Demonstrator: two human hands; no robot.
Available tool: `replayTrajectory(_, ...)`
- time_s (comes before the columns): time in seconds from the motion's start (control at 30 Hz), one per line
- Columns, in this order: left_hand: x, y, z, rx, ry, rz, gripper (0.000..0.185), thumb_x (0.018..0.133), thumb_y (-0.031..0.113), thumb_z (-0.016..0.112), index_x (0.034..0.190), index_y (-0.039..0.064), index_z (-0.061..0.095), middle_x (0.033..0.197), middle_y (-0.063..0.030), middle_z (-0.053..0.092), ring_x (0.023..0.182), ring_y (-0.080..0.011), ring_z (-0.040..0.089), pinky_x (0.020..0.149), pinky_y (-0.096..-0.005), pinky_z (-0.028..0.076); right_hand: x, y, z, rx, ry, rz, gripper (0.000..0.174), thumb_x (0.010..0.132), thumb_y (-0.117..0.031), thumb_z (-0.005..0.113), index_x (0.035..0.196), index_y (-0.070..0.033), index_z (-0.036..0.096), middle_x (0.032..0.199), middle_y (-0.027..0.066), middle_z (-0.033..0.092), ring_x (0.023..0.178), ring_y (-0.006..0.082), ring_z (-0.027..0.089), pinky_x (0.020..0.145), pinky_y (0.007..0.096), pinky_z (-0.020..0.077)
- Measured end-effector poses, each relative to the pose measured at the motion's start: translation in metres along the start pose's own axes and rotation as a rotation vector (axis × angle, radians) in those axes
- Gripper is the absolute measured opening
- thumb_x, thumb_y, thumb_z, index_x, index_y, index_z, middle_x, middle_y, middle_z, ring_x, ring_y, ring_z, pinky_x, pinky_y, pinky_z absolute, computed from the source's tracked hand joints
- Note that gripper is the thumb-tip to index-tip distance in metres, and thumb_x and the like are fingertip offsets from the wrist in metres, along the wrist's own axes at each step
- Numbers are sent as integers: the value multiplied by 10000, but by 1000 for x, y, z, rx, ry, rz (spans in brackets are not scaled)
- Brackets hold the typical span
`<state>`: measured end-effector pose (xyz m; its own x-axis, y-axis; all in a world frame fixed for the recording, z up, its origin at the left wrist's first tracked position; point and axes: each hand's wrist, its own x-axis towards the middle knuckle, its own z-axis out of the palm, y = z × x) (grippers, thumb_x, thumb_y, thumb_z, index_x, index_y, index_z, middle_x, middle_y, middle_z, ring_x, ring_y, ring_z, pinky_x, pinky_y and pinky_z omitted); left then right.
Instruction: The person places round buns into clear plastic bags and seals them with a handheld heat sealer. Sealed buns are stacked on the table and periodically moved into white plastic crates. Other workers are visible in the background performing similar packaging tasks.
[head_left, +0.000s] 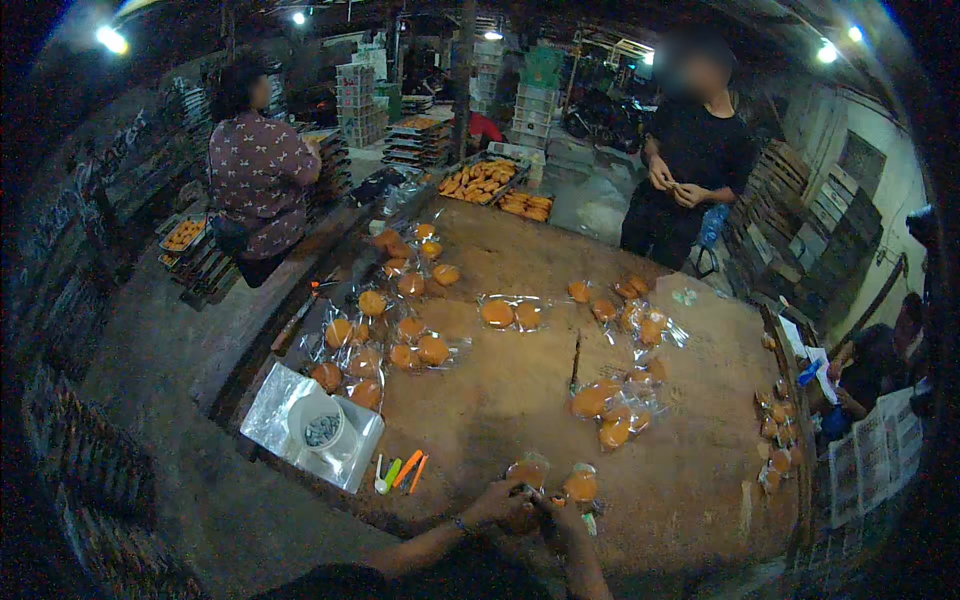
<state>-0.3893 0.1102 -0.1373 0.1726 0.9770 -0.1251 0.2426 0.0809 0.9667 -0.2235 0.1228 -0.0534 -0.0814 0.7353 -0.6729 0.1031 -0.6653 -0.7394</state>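
Observation:
My left hand (499, 504) and my right hand (559, 519) meet at the table's near edge, fingers pinched together on a clear plastic bag. A round orange-brown bun (527, 472) in plastic shows just beyond my fingertips. Part of the bag is hidden under my hands. A small orange piece (557, 500) appears by my right fingers, too small to identify. Beside my right hand lies another wrapped bun (580, 484). To the left of my hands are a white spoon-like tool (380, 474), a green tool (393, 471) and orange-handled tools (409, 468).
The brown wooden table (495, 420) bears groups of bagged buns (420, 349) left and more bagged buns (611, 405) right. A white tub (322, 426) of small pieces stands on plastic bags (274, 401). Trays of bread (480, 180) sit at the far end. Other people (686, 150) are nearby.

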Motion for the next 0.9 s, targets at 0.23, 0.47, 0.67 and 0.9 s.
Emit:
replayTrajectory(0.23,1,16,-34,-96,-66,-68,336,860,313,553,1074,58,602,939,-126,651,836,-231,616,750,-369,477,47,22,-3,-339,-150,-166,233,796,-319,670,780,-106,575,615,-24,496,524,105,444,454,259,365)
replayTrajectory(0.47,5,51,-33,293,-54,-33,377,846,284,543,1161,76,541,828,-166,648,760,-268,633,713,-394,502,83,38,-3,955,108,-335,363,900,-366,484,1008,-36,590,682,10,549,566,162,526,527,298,449)
replayTrajectory(0.67,-19,90,-5,422,-76,-125,379,788,220,561,1136,73,533,922,-203,623,857,-366,608,725,-422,494,47,65,-3,435,122,-312,346,885,-350,517,1004,-30,571,732,15,556,587,163,525,556,292,450)
replayTrajectory(0.9,-23,27,52,-298,-84,94,370,803,106,503,1168,50,504,991,-194,604,876,-342,606,739,-393,493,45,98,-30,-117,79,-277,336,867,-332,555,1000,-24,549,790,22,564,612,164,523,590,284,451)
